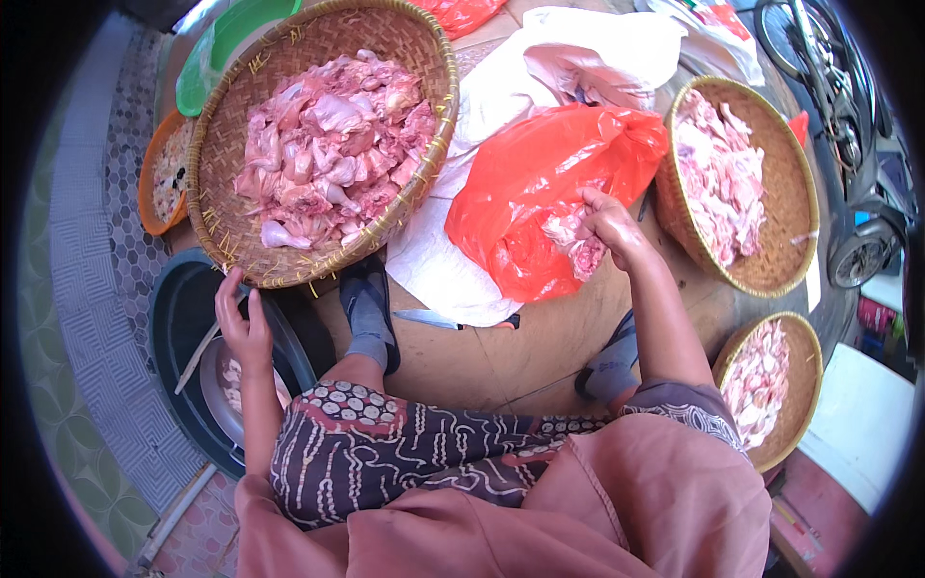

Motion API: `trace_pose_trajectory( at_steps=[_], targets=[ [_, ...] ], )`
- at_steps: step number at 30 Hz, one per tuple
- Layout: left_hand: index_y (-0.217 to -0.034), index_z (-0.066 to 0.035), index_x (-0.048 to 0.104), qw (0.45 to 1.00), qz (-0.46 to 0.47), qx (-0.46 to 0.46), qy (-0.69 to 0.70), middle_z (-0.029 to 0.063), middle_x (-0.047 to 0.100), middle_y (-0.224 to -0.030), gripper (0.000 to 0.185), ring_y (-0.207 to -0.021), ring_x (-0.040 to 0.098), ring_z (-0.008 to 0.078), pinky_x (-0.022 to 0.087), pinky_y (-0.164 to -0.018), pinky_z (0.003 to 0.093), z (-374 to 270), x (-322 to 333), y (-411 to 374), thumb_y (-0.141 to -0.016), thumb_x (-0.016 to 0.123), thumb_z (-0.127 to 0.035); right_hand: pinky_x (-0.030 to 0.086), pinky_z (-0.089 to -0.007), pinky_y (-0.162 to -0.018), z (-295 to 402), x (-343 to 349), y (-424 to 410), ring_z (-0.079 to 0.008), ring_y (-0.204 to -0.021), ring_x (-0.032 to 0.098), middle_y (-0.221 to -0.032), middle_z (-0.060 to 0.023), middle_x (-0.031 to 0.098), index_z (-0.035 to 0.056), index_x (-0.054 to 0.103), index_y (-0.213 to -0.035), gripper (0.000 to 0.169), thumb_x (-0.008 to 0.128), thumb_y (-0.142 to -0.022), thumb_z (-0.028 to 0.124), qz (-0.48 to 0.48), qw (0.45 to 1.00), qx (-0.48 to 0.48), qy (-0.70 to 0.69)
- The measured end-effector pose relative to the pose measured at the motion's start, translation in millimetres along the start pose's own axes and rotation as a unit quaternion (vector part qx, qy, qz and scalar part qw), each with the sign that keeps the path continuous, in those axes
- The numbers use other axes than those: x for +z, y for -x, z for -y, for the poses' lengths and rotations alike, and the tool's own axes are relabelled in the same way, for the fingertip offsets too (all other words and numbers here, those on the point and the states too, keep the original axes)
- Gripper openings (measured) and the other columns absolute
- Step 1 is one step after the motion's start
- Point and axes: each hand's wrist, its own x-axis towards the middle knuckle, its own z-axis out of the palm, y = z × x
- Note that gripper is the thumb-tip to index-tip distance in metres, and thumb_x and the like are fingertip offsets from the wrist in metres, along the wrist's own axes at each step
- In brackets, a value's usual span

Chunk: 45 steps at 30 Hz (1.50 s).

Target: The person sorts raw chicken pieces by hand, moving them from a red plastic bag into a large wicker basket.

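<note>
My right hand (611,225) grips a piece of raw chicken (574,242) over a red plastic bag (498,224). My left hand (244,321) is at the lower rim of a large woven bamboo basket (209,238), fingers apart and holding nothing; whether a fingertip touches the rim I cannot tell. A heap of raw chicken pieces (340,144) lies in that basket. Below my left hand, a metal bowl (217,412) with some pale meat stands in a dark tub (162,347). A knife (433,318) lies near my feet, partly under a white sack (433,267).
On the right stand a bamboo basket of chicken pieces (795,238) and a smaller one (806,404). An orange basin (150,195) and a green basin (195,79) are at the upper left. A bicycle or similar wheeled vehicle (831,94) stands at the upper right.
</note>
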Motion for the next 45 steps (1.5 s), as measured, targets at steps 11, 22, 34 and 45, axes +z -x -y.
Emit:
trace_pose_trajectory(
  at_steps=[11,22,34,45],
  targets=[
    [-0.105,-0.001,0.057,0.938,0.133,-0.275,0.163,0.0060,0.061,-0.081,0.018,-0.074,0.057,0.0139,0.046,-0.068,0.0273,11.9,-132.5,195.9,-0.089,0.051,-0.007,0.044,-0.0198,-0.051,48.2,-0.2,103.9,-0.0079,-0.058,0.051,-0.069,-0.0022,0.051,0.0012,0.047,-0.122,0.058,0.046,-0.065,-0.006,0.043,0.982,-0.087,-0.160],
    [-0.101,-0.003,0.058,0.904,0.312,-0.261,0.132,0.0081,0.061,-0.081,0.017,-0.076,0.058,0.0204,0.047,-0.070,0.0321,39.0,-167.3,377.1,-0.086,0.055,-0.011,0.055,-0.0297,-0.061,103.1,-34.7,257.9,-0.0183,-0.068,0.061,-0.088,-0.0103,0.059,0.0039,0.048,-0.121,0.051,0.048,-0.070,-0.002,-0.099,0.968,-0.176,-0.147],
    [-0.102,-0.003,0.058,0.909,0.256,-0.312,0.107,0.0107,0.061,-0.088,0.022,-0.084,0.058,0.0253,0.046,-0.078,0.0353,18.6,-162.9,454.1,-0.082,0.057,-0.012,0.056,-0.0395,-0.073,56.2,-102.5,273.5,-0.0238,-0.085,0.059,-0.099,-0.0146,0.056,0.0000,0.042,-0.126,0.057,0.047,-0.069,-0.006,-0.058,0.945,-0.273,-0.172],
    [-0.104,-0.003,0.057,0.961,0.131,-0.239,-0.049,0.0131,0.061,-0.094,0.027,-0.091,0.058,0.0297,0.044,-0.084,0.0382,35.4,-162.0,419.1,-0.078,0.060,-0.012,0.053,-0.0317,-0.048,59.3,-117.2,257.6,-0.0327,-0.072,0.064,-0.109,-0.0232,0.054,0.0083,0.035,-0.131,0.059,0.051,-0.076,-0.004,-0.068,0.919,-0.275,-0.274]
  ],
)
